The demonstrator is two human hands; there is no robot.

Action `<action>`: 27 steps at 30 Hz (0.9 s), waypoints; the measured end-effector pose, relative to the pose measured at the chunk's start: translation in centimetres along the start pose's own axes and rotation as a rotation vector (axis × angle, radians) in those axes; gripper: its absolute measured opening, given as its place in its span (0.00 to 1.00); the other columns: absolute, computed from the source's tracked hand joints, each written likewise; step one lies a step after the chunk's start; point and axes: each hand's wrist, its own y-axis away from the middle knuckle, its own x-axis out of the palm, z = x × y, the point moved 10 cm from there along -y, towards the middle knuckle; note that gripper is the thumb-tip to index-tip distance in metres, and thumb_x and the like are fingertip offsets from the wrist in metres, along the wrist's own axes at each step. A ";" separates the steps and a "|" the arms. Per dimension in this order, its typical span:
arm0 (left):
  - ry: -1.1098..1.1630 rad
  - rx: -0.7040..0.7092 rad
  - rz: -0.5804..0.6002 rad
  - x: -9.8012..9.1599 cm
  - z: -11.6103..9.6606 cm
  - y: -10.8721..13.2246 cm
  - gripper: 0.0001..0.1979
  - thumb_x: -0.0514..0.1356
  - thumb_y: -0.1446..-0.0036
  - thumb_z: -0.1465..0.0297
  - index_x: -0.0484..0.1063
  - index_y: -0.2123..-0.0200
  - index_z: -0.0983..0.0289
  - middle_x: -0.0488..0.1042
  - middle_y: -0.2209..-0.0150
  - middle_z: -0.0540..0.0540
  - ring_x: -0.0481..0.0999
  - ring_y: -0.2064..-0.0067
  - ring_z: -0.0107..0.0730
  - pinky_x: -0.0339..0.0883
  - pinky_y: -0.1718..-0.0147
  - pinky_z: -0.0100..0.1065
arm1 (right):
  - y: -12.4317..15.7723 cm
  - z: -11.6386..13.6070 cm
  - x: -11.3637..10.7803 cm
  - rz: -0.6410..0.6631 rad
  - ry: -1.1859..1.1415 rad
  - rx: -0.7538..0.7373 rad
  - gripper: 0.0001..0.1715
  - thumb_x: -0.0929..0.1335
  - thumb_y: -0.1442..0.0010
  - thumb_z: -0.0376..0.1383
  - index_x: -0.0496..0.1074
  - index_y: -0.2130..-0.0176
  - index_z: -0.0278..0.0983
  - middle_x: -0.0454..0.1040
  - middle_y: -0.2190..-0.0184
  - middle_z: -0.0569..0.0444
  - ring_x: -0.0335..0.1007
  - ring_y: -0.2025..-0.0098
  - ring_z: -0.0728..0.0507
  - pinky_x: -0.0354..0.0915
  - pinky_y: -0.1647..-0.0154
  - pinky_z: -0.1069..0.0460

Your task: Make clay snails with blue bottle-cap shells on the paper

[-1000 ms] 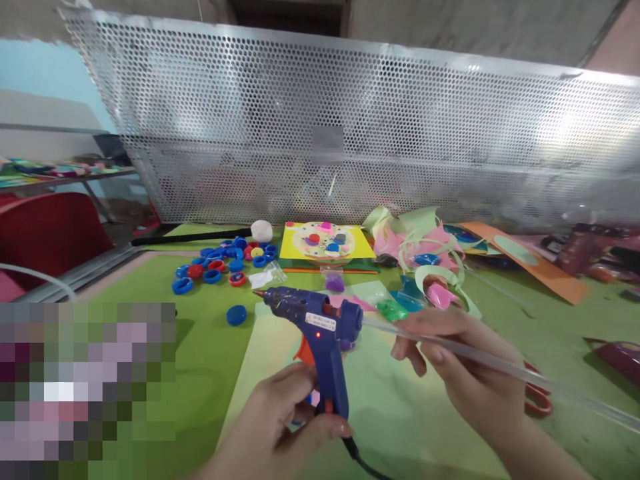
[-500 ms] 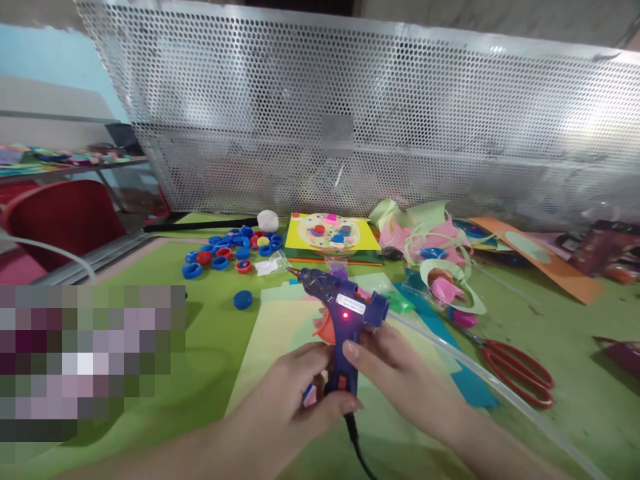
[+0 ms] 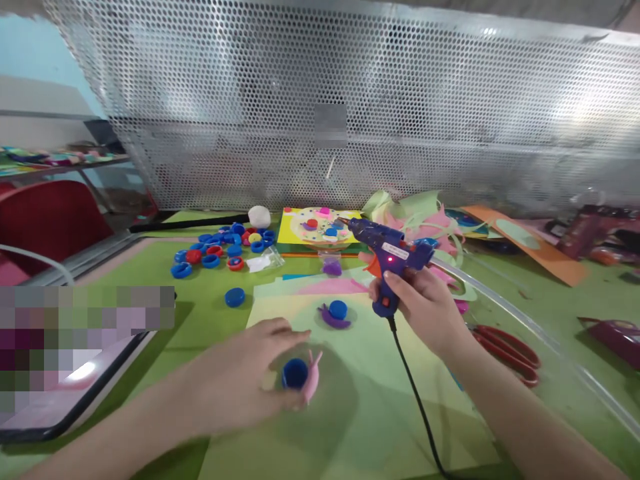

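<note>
My right hand (image 3: 420,300) grips a dark blue hot glue gun (image 3: 387,250), its nozzle pointing up and left and its red light on. A clear glue stick (image 3: 505,310) runs out of its back. My left hand (image 3: 250,373) is open over the pale paper (image 3: 395,400), thumb and forefinger apart around a blue bottle cap (image 3: 295,375) with a pink snail-shaped body (image 3: 312,379) beside it. The thumb tip is at the pink piece; whether it presses on it I cannot tell. Just beyond lies a purple snail body (image 3: 334,320) with a blue cap (image 3: 339,309) on it.
Several blue and red caps (image 3: 211,261) lie at the back left, one blue cap (image 3: 235,297) nearer. A decorated yellow card (image 3: 290,230) stands at the back. Red-handled scissors (image 3: 510,353) lie right, near paper scraps (image 3: 425,207). The black cord (image 3: 420,407) crosses the paper.
The glue gun has moved up and right in my right hand, away from my left. My left hand has lowered and spread open, exposing the blue cap and pink body. The purple snail is uncovered.
</note>
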 end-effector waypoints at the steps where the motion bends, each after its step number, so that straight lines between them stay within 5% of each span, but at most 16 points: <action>1: 0.005 0.019 0.032 0.5 0.1 0.0 0.33 0.65 0.55 0.59 0.65 0.43 0.51 0.70 0.47 0.55 0.72 0.48 0.47 0.68 0.53 0.41 | -0.1 -0.1 -0.1 0.008 0.011 0.009 0.13 0.68 0.43 0.44 0.68 0.68 0.37 0.74 0.76 0.55 0.67 0.74 0.48 0.63 0.72 0.53; 4: 0.018 0.066 0.097 1.7 0.5 -0.1 0.37 0.67 0.58 0.65 0.63 0.43 0.49 0.69 0.47 0.54 0.71 0.48 0.47 0.68 0.53 0.40 | 0.1 -0.3 0.0 0.032 0.078 0.049 0.15 0.70 0.45 0.45 0.68 0.67 0.36 0.73 0.76 0.56 0.66 0.74 0.49 0.62 0.73 0.54; 9: 0.048 0.137 0.118 2.3 0.8 -0.9 0.22 0.60 0.48 0.70 0.70 0.49 0.51 0.70 0.50 0.53 0.73 0.50 0.40 0.66 0.51 0.38 | 1.1 -0.2 0.0 -0.037 0.119 0.119 0.18 0.72 0.50 0.44 0.71 0.64 0.34 0.69 0.78 0.59 0.61 0.77 0.52 0.59 0.77 0.56; 13: 0.049 0.195 0.071 1.7 0.3 -1.0 0.14 0.58 0.44 0.66 0.73 0.53 0.53 0.74 0.55 0.52 0.76 0.55 0.37 0.68 0.55 0.35 | 1.8 -0.1 0.0 -0.108 0.205 0.188 0.15 0.72 0.54 0.43 0.70 0.71 0.34 0.67 0.81 0.59 0.59 0.80 0.53 0.57 0.81 0.57; 19: -0.049 0.105 -0.193 -1.4 0.2 -0.4 0.14 0.59 0.46 0.70 0.72 0.55 0.53 0.78 0.58 0.49 0.78 0.60 0.36 0.73 0.61 0.33 | 2.5 0.8 0.2 -0.111 0.341 0.105 0.14 0.67 0.48 0.44 0.70 0.72 0.35 0.70 0.81 0.56 0.60 0.80 0.51 0.57 0.81 0.56; 23: -0.181 0.180 -0.484 -4.5 -1.2 1.1 0.13 0.55 0.42 0.64 0.71 0.55 0.58 0.78 0.56 0.55 0.78 0.55 0.42 0.74 0.58 0.40 | 3.1 0.7 0.8 -0.049 0.454 0.042 0.14 0.66 0.44 0.43 0.73 0.65 0.36 0.70 0.80 0.56 0.64 0.77 0.49 0.61 0.78 0.55; 27: -0.282 0.240 -0.637 -6.3 -2.3 2.4 0.14 0.48 0.38 0.65 0.73 0.61 0.57 0.78 0.60 0.56 0.78 0.56 0.43 0.74 0.58 0.45 | 3.9 0.7 1.2 -0.014 0.528 -0.047 0.17 0.65 0.40 0.45 0.73 0.72 0.36 0.70 0.81 0.55 0.65 0.77 0.48 0.62 0.78 0.55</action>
